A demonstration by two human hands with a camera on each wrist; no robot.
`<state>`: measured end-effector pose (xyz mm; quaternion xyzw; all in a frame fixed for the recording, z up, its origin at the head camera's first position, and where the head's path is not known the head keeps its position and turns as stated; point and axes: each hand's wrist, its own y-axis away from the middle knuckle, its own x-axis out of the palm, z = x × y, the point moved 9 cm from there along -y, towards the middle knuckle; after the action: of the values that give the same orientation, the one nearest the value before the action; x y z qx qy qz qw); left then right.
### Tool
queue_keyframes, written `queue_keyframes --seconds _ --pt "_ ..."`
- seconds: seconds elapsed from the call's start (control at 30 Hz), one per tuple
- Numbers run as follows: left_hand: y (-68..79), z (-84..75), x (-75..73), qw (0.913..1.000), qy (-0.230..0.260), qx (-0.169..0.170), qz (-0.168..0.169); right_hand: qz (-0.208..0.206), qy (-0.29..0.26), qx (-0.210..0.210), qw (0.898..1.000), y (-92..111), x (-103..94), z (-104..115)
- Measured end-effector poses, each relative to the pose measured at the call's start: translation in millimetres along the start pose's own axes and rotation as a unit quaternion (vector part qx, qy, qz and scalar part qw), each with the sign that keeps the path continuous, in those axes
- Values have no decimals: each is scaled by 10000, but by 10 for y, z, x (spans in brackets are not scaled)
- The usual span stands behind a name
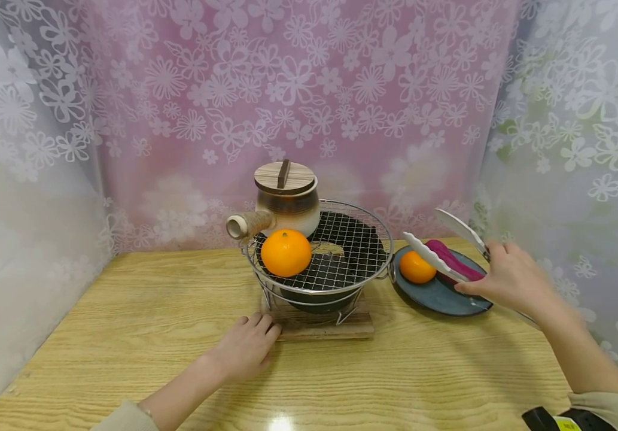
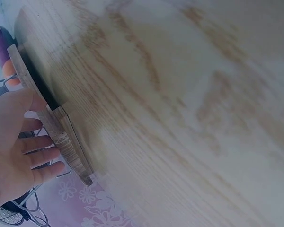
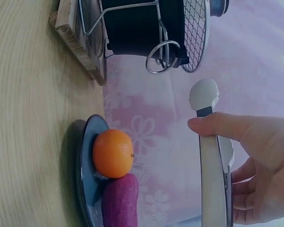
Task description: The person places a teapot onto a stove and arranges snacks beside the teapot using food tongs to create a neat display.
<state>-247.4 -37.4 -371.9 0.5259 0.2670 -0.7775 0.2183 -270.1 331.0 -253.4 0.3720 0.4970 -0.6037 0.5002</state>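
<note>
My right hand (image 1: 521, 284) grips a pair of tongs (image 3: 212, 177), thumb along one arm and fingers round the other. Their pale tips are spread apart with nothing between them, above a blue-grey plate (image 1: 432, 302). On that plate lie an orange (image 1: 416, 267) and a purple sweet potato (image 1: 455, 261), partly covered by the tongs in the head view. My left hand (image 1: 246, 347) rests its fingers against the front left corner of a wooden board (image 1: 330, 331) under a round tabletop grill. Another orange (image 1: 286, 252) sits on the wire mesh (image 1: 354, 251), near its front left.
A lidded clay pot (image 1: 292, 212) stands at the back left of the mesh, its side handle (image 1: 249, 225) sticking out leftward over the rim. The grill's metal stand (image 1: 346, 316) rests on the board. Flowered curtains (image 1: 298, 90) enclose the wooden table (image 1: 152, 311) behind and at both sides.
</note>
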Motion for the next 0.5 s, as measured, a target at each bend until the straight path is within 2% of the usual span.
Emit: queue_keyframes --seconds 0.5 --pt "7 1 -3 10000 -5 15 -39 318 55 45 9995 -32 211 -71"
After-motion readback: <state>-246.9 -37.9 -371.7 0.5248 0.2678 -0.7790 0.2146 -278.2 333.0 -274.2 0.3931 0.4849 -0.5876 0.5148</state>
